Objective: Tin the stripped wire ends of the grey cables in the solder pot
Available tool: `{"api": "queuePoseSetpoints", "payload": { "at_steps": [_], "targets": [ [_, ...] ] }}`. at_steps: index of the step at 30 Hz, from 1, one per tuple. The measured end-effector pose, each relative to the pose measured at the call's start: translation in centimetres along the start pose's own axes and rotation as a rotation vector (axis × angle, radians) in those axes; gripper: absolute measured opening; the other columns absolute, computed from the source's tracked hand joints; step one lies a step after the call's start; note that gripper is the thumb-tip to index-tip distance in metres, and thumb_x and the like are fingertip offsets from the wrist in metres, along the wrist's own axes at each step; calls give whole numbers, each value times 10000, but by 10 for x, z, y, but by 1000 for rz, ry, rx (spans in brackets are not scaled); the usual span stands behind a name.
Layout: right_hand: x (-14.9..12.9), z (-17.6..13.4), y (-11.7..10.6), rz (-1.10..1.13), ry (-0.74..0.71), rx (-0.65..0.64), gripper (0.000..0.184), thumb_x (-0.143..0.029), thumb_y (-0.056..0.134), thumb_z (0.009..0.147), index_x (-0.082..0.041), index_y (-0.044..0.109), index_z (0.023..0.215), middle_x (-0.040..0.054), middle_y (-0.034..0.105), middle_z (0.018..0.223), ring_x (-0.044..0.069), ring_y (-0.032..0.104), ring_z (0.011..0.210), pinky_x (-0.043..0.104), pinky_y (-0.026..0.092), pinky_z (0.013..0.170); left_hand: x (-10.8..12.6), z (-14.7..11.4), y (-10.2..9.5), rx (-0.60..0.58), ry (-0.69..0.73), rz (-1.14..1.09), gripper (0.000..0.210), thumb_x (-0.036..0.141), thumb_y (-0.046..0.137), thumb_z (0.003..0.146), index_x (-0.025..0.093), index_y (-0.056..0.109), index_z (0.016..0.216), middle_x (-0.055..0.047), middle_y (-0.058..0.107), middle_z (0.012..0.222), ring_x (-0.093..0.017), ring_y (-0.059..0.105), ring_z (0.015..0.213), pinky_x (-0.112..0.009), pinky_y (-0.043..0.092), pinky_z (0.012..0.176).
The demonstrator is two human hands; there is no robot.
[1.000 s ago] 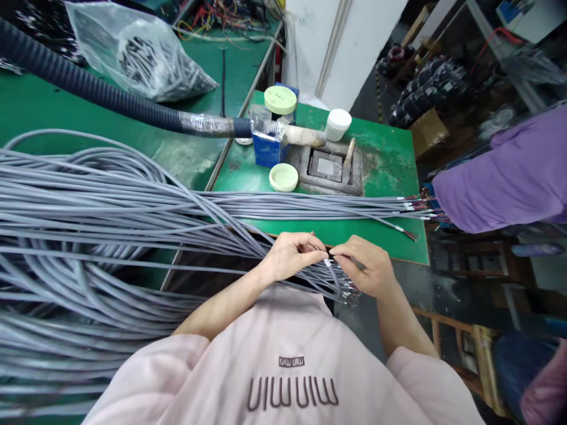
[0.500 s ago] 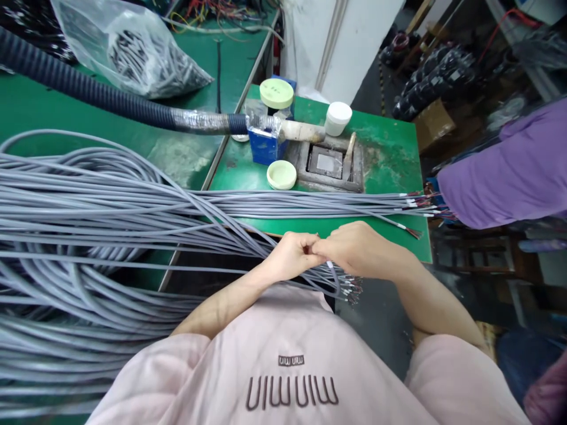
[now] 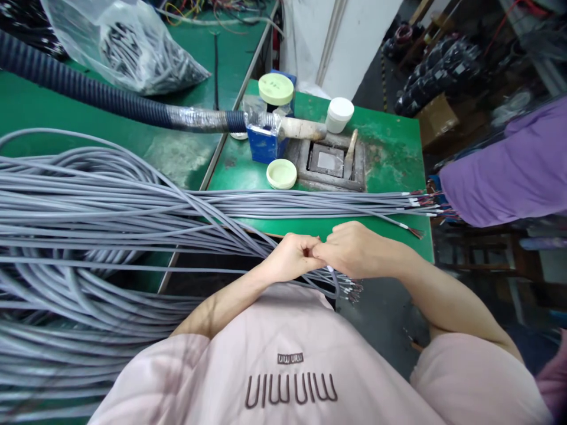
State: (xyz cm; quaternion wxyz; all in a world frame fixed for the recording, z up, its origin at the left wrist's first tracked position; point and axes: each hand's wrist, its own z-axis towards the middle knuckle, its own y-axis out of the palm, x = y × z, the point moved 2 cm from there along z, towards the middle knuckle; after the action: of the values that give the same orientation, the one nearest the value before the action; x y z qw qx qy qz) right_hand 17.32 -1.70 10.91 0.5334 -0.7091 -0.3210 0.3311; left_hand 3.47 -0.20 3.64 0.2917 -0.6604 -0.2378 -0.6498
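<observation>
Head camera view, looking down past a pale pink shirt: both hands meet just above the front edge of a green workbench (image 3: 394, 168). The left hand (image 3: 289, 258) has thumb and forefinger pinched together on the end of a grey cable (image 3: 338, 288), which bends up from below to a white band beside the fingers. The right hand (image 3: 354, 251) curls in from the other side, its fingertips against the left's; its knuckles hide whether those fingers pinch anything, so I cannot tell. Meeting like this probably steadies a thin, limp end from both sides.

Below the hands hangs a cluster of cable ends (image 3: 353, 289) with bared wires, close enough to be in easy reach. Heaped grey cables (image 3: 110, 192) rest on the bench at left, which likely takes their weight off the hands. Another row of cables (image 3: 283, 203) lies straight across the bench, ends together at the right, near a co-worker's purple sleeve (image 3: 509, 165). Behind that row, a ribbed hose (image 3: 128, 106) ends in a pale nozzle (image 3: 303, 128) beside a grimy metal frame (image 3: 303, 168), perhaps aimed to draw air from it.
</observation>
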Motion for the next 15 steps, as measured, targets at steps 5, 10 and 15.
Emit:
{"api": "queuePoseSetpoints", "payload": {
  "at_steps": [5, 10, 15],
  "targets": [
    [-2, -3, 7, 17, 1, 149, 199, -130, 406, 852, -167, 526, 699, -8, 535, 540, 116, 353, 460, 275, 188, 522, 3, 0, -2, -6, -23, -49, 136, 180, 632, 696, 132, 561, 590, 53, 455, 547, -73, 414, 557, -207, 377, 588],
    [-2, -8, 8, 28, 17, 325, 209, -171, 402, 892, -151, 584, 790, -1, 574, 545, 128, 415, 483, 273, 246, 528, 4, -1, -3, 17, -27, -61, 173, 254, 658, 720, 133, 602, 611, 57, 472, 521, -64, 407, 523, -206, 395, 586],
    [2, -22, 2, 215, 120, 498, 218, -196, 426, 919, -169, 621, 823, 15, 657, 656, 113, 516, 549, 255, 345, 576, 4, -2, -3, 31, -95, -135, 239, 361, 720, 706, 126, 673, 706, 25, 566, 557, -66, 454, 513, -202, 389, 536]
  ]
}}
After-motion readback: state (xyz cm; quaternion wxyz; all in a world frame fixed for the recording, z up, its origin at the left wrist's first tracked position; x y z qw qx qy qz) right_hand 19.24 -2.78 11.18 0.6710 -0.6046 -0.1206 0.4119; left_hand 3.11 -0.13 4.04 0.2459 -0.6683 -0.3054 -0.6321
